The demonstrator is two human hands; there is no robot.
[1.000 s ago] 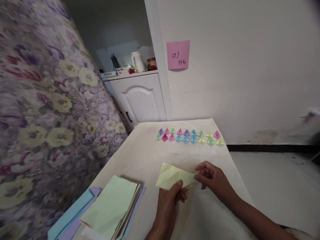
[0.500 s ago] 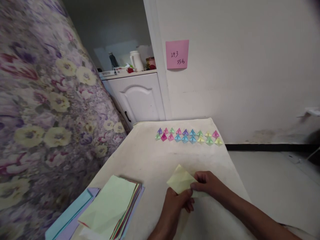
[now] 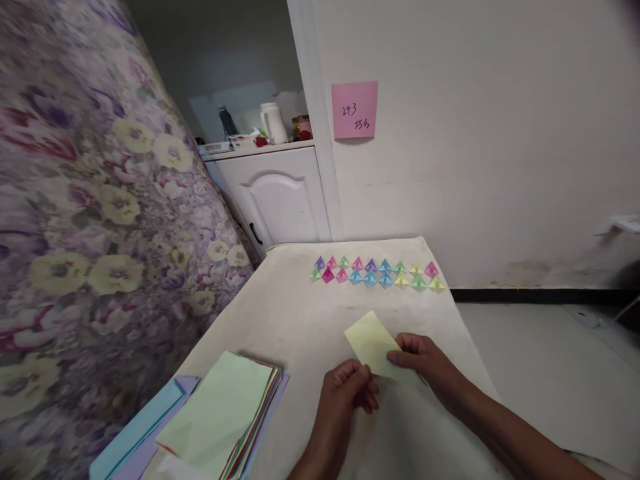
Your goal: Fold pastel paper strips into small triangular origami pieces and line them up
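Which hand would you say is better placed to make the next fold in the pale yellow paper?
Probably the left hand: its fingertips are at the near edge of the pale yellow paper, while the right hand pinches the right side and could steady it.

At the lower center we see pale yellow paper (image 3: 371, 341) — matt, lightly creased. Matt sheets form the paper stack (image 3: 215, 410) at the lower left, smooth on top. Folded paper pieces (image 3: 370, 277) right of center look crisp and matt. The curtain (image 3: 120, 267) along the left is printed cloth, softly rumpled — the cabinet door (image 3: 277, 200), upper left of center, looks smooth with a faint sheen.
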